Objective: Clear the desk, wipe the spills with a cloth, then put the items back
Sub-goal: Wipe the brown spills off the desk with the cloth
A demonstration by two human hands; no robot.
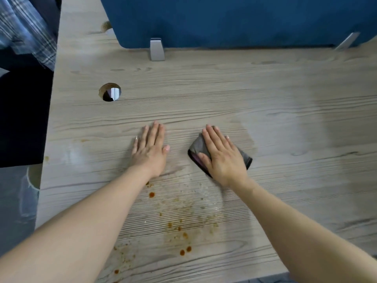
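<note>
The cloth (pixel 219 153) lies on the desk (pixel 285 119), under the right hand (pixel 221 155). The left hand (pixel 150 151) rests flat just left of the cloth. The spills (pixel 179 221) lie nearer than the cloth, the cable hole (pixel 110 92) far left beyond it, the partition (pixel 224 19) behind.

Pale grey wood-grain bench (pixel 265 88) fills the view, round cable hole (pixel 110 92) near its left edge. Blue partition panel (pixel 224 19) runs along the far side, held by two silver metal brackets (pixel 157 49). Plaid cloth (pixel 26 31) hangs top left over something dark. Grey floor (pixel 16 201) left of the bench. Soft, even light, pale sheen on the right side
</note>
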